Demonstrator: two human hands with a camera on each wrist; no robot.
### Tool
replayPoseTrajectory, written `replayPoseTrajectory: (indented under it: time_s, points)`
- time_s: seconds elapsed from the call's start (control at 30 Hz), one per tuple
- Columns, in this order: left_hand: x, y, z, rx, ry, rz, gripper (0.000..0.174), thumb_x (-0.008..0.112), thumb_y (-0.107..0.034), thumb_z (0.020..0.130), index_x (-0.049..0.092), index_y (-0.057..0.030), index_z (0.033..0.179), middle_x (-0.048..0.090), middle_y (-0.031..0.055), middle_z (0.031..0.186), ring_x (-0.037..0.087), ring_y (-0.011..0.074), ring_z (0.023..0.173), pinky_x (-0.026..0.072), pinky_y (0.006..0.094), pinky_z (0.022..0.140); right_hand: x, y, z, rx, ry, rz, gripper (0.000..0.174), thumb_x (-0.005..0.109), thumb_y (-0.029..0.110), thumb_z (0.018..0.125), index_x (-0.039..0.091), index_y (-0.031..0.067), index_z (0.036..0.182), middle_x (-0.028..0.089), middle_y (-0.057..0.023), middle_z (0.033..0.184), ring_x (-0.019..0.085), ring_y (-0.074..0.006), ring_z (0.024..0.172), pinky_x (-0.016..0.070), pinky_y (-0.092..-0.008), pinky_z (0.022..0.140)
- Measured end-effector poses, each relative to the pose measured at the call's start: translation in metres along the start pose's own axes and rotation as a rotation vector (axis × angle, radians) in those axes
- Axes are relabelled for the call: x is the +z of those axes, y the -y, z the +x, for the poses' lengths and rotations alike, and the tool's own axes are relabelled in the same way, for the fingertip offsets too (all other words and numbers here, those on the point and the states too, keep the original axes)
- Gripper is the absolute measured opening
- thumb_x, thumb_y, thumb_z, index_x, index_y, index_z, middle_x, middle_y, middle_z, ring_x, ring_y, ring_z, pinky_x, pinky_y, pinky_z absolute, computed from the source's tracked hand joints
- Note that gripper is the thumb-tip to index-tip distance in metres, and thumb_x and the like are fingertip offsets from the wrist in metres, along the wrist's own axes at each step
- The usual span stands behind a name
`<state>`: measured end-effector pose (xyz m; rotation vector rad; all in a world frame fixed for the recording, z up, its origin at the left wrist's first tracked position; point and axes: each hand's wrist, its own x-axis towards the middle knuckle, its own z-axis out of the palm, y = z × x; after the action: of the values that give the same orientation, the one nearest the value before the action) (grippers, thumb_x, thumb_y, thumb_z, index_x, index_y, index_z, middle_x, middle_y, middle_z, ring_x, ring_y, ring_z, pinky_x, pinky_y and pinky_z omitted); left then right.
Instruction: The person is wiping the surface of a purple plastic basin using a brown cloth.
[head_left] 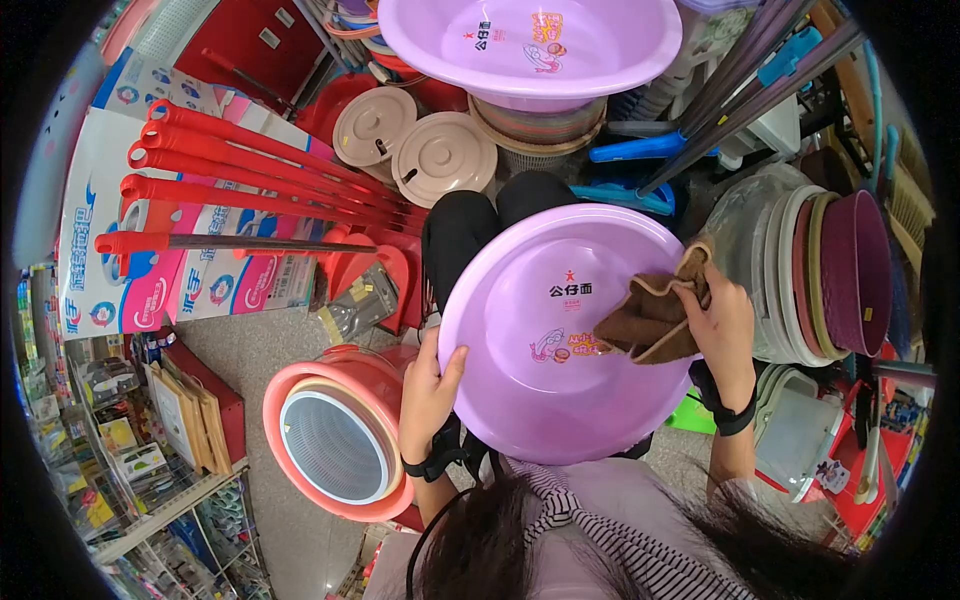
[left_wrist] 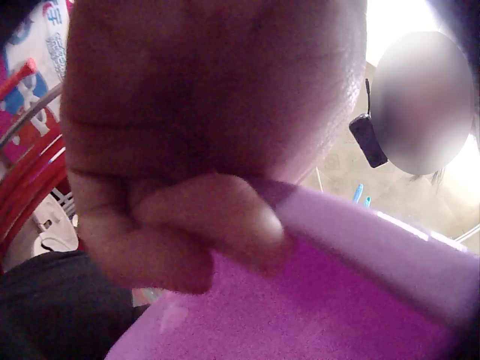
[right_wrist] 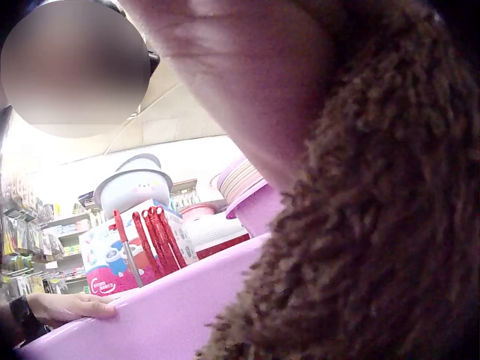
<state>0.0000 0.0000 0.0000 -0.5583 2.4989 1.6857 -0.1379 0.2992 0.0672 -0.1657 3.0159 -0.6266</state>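
Dark hair [head_left: 470,545] and one black-and-white striped scarf [head_left: 640,545] lie nearest the head camera. Beyond them, one purple basin [head_left: 530,400] sits tilted over the person's lap. The left hand [head_left: 430,395] grips its rim, thumb inside and fingers behind. The right hand [head_left: 722,325] pinches one brown cloth [head_left: 655,320] between thumb and fingers over the basin's right side.

Ahead are a second purple basin [head_left: 600,55], two beige lids [head_left: 445,155] and five red handles [head_left: 160,190]. Both basins read 公仔面; the cloth partly covers the held one's orange lettering. The cartons [head_left: 85,215] read 派宇.

Only the right wrist view shows the cloth's shaggy pile up close and a pale tub [right_wrist: 135,193] atop the cartons.
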Motion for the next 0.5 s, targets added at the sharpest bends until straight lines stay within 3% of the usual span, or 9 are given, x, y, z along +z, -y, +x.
replayPoseTrajectory:
  time_s: [0.3, 0.37, 0.4, 0.43, 0.5]
  points:
    - [0.001, -0.002, 0.005, 0.046, -0.010, -0.066, 0.032, 0.057, -0.017, 0.092, 0.048, -0.0019, 0.118, 0.065, 0.0200, 0.090, 0.067, 0.0287, 0.079, 0.0497, 0.0347, 0.070, 0.007, -0.011, 0.008, 0.028, -0.051, -0.012, 0.024, 0.070, 0.019, 0.076, 0.057, -0.0010, 0.079, 0.058, -0.0241, 0.069, 0.057, -0.0438, 0.069, 0.0441, -0.0490, 0.058]
    - [0.000, -0.013, 0.001, 0.012, 0.064, -0.026, 0.029, 0.058, -0.018, 0.091, 0.047, 0.0009, 0.110, 0.065, 0.0204, 0.088, 0.067, 0.0270, 0.079, 0.0493, 0.0352, 0.070, 0.006, -0.014, 0.017, -0.088, -0.059, -0.072, 0.023, 0.071, 0.017, 0.075, 0.057, -0.0003, 0.077, 0.057, -0.0234, 0.067, 0.056, -0.0437, 0.069, 0.0440, -0.0494, 0.057]
    - [0.001, -0.012, -0.003, 0.108, 0.086, -0.032, 0.027, 0.059, -0.019, 0.091, 0.046, 0.0019, 0.102, 0.062, 0.0162, 0.080, 0.063, 0.0187, 0.074, 0.0479, 0.0322, 0.065, 0.008, -0.015, 0.024, -0.118, -0.054, -0.033, 0.022, 0.071, 0.016, 0.073, 0.056, 0.0004, 0.077, 0.057, -0.0227, 0.066, 0.056, -0.0435, 0.067, 0.0439, -0.0495, 0.057]
    - [-0.001, -0.007, -0.006, 0.115, 0.084, -0.030, 0.027, 0.059, -0.019, 0.091, 0.046, 0.0019, 0.102, 0.062, 0.0162, 0.080, 0.063, 0.0187, 0.074, 0.0479, 0.0322, 0.065, 0.008, -0.016, 0.033, -0.119, -0.060, -0.031, 0.022, 0.071, 0.016, 0.073, 0.056, 0.0004, 0.077, 0.057, -0.0227, 0.066, 0.056, -0.0435, 0.067, 0.0439, -0.0495, 0.057]
    - [-0.007, 0.003, -0.009, 0.113, 0.262, -0.132, 0.026, 0.059, -0.019, 0.091, 0.046, 0.0011, 0.101, 0.056, 0.0071, 0.074, 0.054, 0.0089, 0.067, 0.0433, 0.0261, 0.057, 0.009, -0.016, 0.050, -0.285, -0.006, -0.018, 0.020, 0.071, 0.014, 0.072, 0.057, 0.0010, 0.081, 0.057, -0.0225, 0.067, 0.057, -0.0429, 0.069, 0.0445, -0.0492, 0.059]
